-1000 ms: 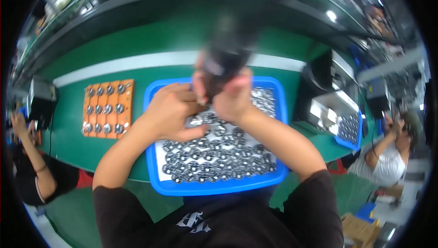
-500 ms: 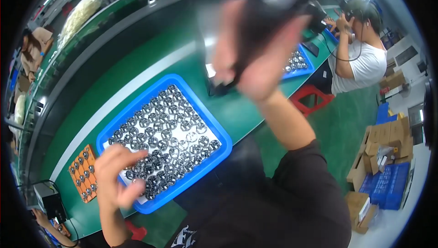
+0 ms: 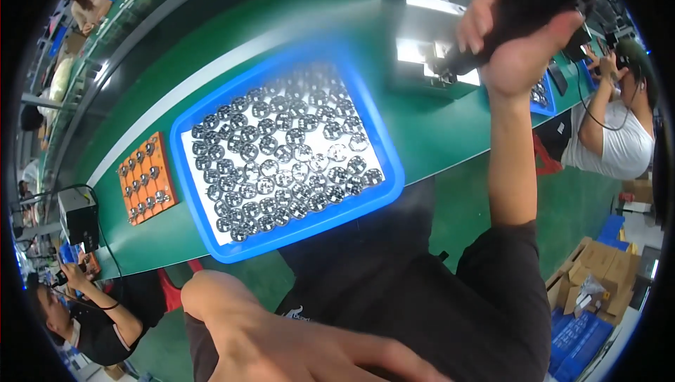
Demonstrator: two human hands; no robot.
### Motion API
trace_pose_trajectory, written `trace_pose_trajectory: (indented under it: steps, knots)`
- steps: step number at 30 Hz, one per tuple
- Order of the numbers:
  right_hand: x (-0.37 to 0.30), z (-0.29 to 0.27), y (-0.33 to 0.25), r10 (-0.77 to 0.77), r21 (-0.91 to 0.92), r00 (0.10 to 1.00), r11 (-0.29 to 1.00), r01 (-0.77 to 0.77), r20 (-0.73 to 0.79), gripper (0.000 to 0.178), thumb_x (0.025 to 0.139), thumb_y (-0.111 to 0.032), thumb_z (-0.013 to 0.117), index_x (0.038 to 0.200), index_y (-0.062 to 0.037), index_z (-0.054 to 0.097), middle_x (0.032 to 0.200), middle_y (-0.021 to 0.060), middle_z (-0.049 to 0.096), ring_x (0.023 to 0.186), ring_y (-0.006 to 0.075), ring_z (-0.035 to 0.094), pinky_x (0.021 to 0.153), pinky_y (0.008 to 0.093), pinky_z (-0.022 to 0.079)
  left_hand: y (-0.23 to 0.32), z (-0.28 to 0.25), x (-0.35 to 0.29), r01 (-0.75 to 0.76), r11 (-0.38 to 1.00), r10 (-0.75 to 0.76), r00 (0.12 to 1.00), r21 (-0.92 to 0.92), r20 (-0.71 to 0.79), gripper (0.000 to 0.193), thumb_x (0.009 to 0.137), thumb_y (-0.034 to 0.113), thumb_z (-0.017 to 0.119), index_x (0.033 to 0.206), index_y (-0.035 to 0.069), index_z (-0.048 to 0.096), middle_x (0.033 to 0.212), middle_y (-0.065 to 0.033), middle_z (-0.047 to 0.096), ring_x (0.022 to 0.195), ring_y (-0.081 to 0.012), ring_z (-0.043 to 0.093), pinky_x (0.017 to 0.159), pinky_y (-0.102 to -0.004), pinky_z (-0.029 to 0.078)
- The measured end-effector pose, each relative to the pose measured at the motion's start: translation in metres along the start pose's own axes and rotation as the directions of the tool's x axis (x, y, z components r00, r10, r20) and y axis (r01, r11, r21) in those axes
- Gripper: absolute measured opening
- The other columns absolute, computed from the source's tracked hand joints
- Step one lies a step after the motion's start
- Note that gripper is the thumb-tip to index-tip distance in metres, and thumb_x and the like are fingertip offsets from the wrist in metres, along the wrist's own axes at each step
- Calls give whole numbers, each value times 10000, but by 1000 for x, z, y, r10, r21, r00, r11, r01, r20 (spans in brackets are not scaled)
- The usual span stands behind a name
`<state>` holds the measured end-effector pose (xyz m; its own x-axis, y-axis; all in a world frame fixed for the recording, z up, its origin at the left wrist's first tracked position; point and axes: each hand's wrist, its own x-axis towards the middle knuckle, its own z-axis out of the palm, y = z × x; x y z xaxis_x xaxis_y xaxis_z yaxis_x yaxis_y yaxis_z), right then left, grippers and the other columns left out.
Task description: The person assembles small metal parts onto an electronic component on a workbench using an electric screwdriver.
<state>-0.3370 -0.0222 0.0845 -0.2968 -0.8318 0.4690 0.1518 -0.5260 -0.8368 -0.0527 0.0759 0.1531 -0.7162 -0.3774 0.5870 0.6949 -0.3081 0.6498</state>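
Smooth green tabletop [image 3: 436,129] spreads before you; your right hand [image 3: 517,59] wraps its fingers around a chunky black tool [image 3: 524,16], the narrow end at a boxy, metal-faced machine [image 3: 425,27], while your left hand [image 3: 274,343] shows blurred at the lower edge, back up, so whether its fingers grip anything cannot be told. Farther out, glossy round parts [image 3: 283,153] crowd a rounded blue plastic tray [image 3: 392,160], with a flat orange board [image 3: 166,171] of silvery pieces [image 3: 145,179] to its left.
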Motion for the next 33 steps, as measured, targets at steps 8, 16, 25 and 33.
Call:
trace_pose_trajectory:
  steps: [8, 16, 25, 33]
  knots:
    - [-33, 45, -7, 38, 321, 953, 937, -139, 302, 975, 873, -858, 347, 1226, 45, 456, 606, 38, 501, 411, 139, 465, 401, 285, 401, 16, -79, -62, 25, 545, -9, 1000, 838, -24, 726, 750, 632, 739, 1059, -24, 745, 999, -162, 740, 844, -315, 720, 712, -362, 560]
    - [-18, 169, 31, -83, 498, 821, 827, -259, 564, 1052, 787, -922, 412, 1266, 13, 468, 645, 81, 593, 511, 219, 578, 470, 359, 491, 64, -189, -136, 97, -305, 52, 995, 947, -85, 359, 666, 349, 795, 771, 87, 573, 800, -49, 639, 706, -254, 582, 640, -368, 434]
    - [-18, 227, 104, 137, 233, 764, 906, -355, 631, 1143, 706, -1014, 108, 1283, -78, 420, 651, 136, 541, 539, 222, 533, 525, 338, 468, 64, -210, -139, 203, -347, 15, 977, 916, -211, 531, 615, 437, 821, 968, 58, 705, 956, -68, 609, 789, -258, 527, 723, -385, 407]
    - [-22, 226, 102, 238, 77, 781, 936, -343, 578, 1154, 737, -994, 198, 1200, 36, 437, 698, 149, 574, 520, 240, 573, 483, 345, 481, 65, -211, -142, 272, -381, -73, 944, 884, -322, 636, 662, 575, 785, 1038, 63, 747, 1017, -97, 570, 850, -274, 505, 768, -398, 401]
